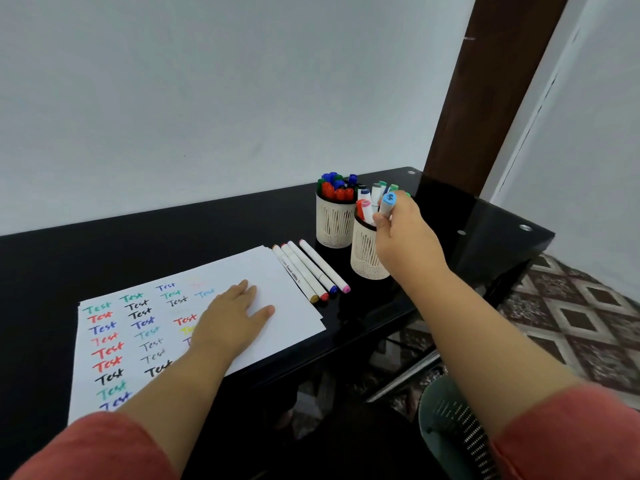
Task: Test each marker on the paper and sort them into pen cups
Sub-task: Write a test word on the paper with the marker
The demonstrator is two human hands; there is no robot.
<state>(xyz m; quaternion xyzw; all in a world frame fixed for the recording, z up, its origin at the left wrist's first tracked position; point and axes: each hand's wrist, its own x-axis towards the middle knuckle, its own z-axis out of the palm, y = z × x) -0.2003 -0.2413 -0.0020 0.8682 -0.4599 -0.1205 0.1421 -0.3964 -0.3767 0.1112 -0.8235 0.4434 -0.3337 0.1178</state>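
Observation:
White paper (pixel 287 299) covered in coloured "Test" words lies on the black table (pixel 173 244). My left hand (pixel 232 317) rests flat on it, fingers straight. My right hand (pixel 405 230) pinches a white marker with a light-blue cap (pixel 388 202), upright over the near beige pen cup (pixel 365 254), which holds several white markers. The far beige pen cup (pixel 334 221) holds several red, blue and green markers. Several white markers (pixel 311 270) lie side by side between the paper and the cups.
The table's right edge and corner (pixel 526 233) lie just past the cups. A brown post (pixel 485 91) rises behind them. A grey-green chair back (pixel 453 427) sits at lower right over a patterned floor (pixel 581 323).

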